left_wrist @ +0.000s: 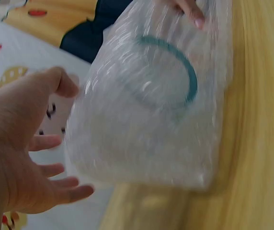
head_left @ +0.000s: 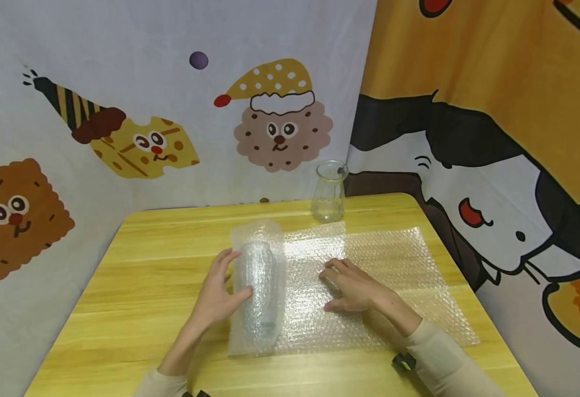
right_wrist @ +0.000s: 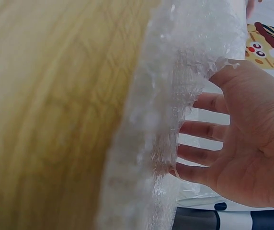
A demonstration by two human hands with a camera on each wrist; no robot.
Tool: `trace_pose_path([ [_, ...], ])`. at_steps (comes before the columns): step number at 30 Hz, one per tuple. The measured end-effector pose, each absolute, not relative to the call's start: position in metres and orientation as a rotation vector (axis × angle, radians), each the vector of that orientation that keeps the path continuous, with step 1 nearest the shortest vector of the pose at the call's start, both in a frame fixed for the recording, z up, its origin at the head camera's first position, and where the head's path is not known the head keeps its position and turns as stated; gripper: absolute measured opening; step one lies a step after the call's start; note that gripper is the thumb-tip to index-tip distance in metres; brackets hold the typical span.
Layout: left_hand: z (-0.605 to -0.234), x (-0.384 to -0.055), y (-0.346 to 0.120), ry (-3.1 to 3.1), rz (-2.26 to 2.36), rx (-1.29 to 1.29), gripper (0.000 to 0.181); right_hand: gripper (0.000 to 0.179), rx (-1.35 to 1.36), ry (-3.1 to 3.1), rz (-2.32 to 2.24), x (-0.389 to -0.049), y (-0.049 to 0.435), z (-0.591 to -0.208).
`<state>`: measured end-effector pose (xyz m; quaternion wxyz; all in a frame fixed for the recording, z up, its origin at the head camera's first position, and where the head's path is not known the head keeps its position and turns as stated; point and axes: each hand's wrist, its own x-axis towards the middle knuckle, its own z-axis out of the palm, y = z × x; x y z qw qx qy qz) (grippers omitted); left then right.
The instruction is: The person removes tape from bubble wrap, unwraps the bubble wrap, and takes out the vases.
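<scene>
A clear glass vessel lies lengthwise on the table inside layers of bubble wrap. Its round greenish rim shows through the wrap in the left wrist view. My left hand is at the left side of this bundle, fingers spread, with thumb and fingertips right at the wrap. Over the flat part of the sheet, to the right of the bundle, my right hand has its fingertips at the wrap. In the right wrist view, the fingers of that right hand are extended and spread against the plastic.
Behind the sheet, near the table's back edge, stands a clear glass vase with a flared rim. The bubble wrap spreads across the right half of the wooden table. Cartoon-printed cloth hangs behind and beside it.
</scene>
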<state>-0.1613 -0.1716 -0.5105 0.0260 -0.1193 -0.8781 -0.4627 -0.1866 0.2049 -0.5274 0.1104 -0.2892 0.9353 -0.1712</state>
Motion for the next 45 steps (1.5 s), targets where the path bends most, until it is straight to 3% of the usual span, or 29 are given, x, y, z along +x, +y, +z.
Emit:
trace_pose_path([
  [6,-0.491,-0.157,-0.147,-2.736,-1.157,-0.356,0.085,0.078,-0.855,2.750,-0.510,-0.187,0.206,-0.527],
  [17,-0.487,-0.154,-0.125,-2.868,-0.904,-0.382,0.094,0.077,-0.856,2.752,-0.503,-0.187,0.205,-0.528],
  [45,-0.503,-0.160,-0.164,-2.869,-1.113,-0.403,0.100,0.077,-0.851,2.754,-0.492,-0.187,0.205,-0.527],
])
